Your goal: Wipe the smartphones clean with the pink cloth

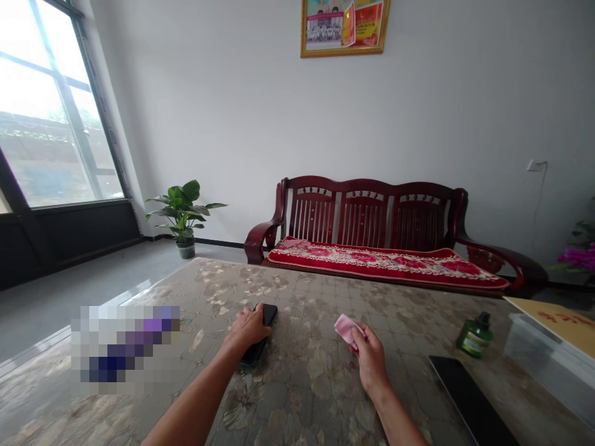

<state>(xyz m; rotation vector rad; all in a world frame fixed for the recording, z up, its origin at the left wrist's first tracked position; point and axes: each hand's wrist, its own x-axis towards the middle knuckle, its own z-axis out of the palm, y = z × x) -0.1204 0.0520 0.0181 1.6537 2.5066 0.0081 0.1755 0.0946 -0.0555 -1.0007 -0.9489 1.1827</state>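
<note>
Two things are being held in the frame's lower middle. Left of centre, the left hand [250, 326] is resting over a black smartphone [269, 314] lying on the patterned counter [302, 347], its grip clasping it. Right of centre, the right hand's [373, 362] grip is pinching a folded pink cloth [345, 327]. Lower right, a green bottle [474, 339] is standing beside a clear plastic box [539, 353].

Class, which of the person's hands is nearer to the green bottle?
Right. The right hand, holding a pink cloth, is left of the green bottle in the picture; the left hand is farther left, on a black phone.
</note>
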